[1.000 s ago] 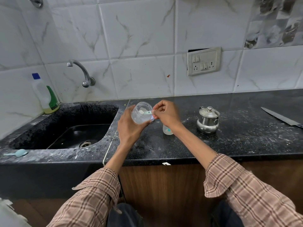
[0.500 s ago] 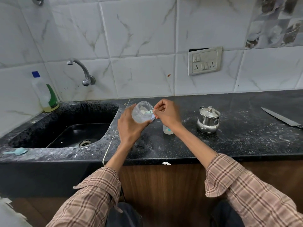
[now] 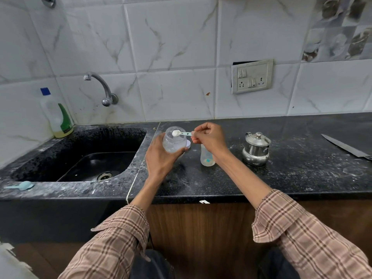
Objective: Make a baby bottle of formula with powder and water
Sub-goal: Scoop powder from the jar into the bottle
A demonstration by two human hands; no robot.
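My left hand [image 3: 161, 158] grips a clear plastic powder jar [image 3: 174, 140] from below, holding it above the black counter [image 3: 281, 178]. My right hand [image 3: 209, 136] pinches the handle of a small teal scoop [image 3: 181, 133]. The scoop's bowl, heaped with white powder, sits level over the jar's open mouth. A clear baby bottle [image 3: 207, 156] with a little liquid at the bottom stands on the counter right below my right wrist, its top hidden by that hand. A white lid [image 3: 188, 143] lies behind the jar.
A steel pot with a lid [image 3: 255, 149] stands right of the bottle. A knife [image 3: 346, 147] lies at the far right. The black sink [image 3: 80, 156] is at the left, with a tap [image 3: 100, 85], a detergent bottle [image 3: 57, 115] and a second teal scoop [image 3: 23, 186] on its front rim.
The scoop was inside the tilted jar; now it is lifted out, full of powder, above the mouth. The jar has come more upright.
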